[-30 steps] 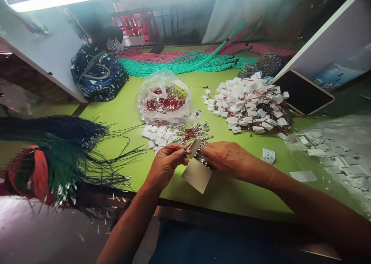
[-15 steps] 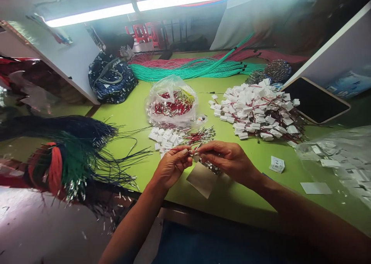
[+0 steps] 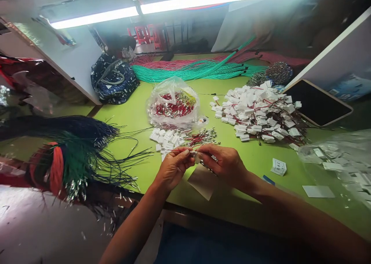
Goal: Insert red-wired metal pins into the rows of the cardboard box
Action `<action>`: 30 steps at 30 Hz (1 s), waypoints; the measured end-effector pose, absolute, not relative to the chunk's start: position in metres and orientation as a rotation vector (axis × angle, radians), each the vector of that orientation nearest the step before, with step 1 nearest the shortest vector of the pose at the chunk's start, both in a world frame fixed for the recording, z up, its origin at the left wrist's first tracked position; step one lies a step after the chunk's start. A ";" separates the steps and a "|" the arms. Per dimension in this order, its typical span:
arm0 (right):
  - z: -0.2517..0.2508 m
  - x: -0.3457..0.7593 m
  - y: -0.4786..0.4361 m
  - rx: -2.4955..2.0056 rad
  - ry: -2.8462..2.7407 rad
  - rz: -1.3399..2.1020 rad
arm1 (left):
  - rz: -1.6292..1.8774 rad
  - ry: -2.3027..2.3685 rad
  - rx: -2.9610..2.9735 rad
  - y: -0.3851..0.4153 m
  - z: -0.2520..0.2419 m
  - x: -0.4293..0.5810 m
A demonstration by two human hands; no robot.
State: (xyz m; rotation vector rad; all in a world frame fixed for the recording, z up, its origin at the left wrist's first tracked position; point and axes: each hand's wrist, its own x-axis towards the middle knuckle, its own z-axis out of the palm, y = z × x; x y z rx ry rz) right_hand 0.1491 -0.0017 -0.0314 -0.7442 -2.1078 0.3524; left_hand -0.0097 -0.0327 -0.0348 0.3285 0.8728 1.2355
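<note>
In the middle of the head view, my left hand (image 3: pixel 173 168) pinches a short red wire (image 3: pixel 183 150) whose metal end points right. Facing it, my right hand (image 3: pixel 227 164) has its thumb and fingers closed on a small white plastic connector housing (image 3: pixel 197 158). Wire end and housing meet between my fingertips; how far one is inside the other is too small to tell. Just beyond my hands lie loose white housings (image 3: pixel 167 137) and a bundle of red wires with metal terminals (image 3: pixel 201 136). Beneath them is a beige card (image 3: pixel 202 181), with metal pieces partly hidden by my right hand.
A clear plastic bag (image 3: pixel 174 119) of red wires stands behind. To its right rise a heap of wired white housings (image 3: pixel 257 113) and a dark tablet (image 3: pixel 319 102). Dark wires (image 3: pixel 87 129) spread at left; a bag of housings (image 3: pixel 348 167) lies right.
My right hand has shifted slightly and its fingers have curled closer around the housing. My left hand keeps its pinch on the red wire. The whole view has moved a little.
</note>
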 end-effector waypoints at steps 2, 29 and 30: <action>-0.032 0.148 -0.002 -0.741 -2.107 0.351 | 1.255 0.878 0.362 -0.033 -0.034 -0.009; -0.009 0.154 -0.010 -0.881 -1.951 1.300 | 1.427 1.159 1.056 -0.051 -0.028 -0.011; -0.009 0.152 -0.011 -0.881 -1.922 1.300 | 1.437 1.155 1.041 -0.051 -0.028 -0.011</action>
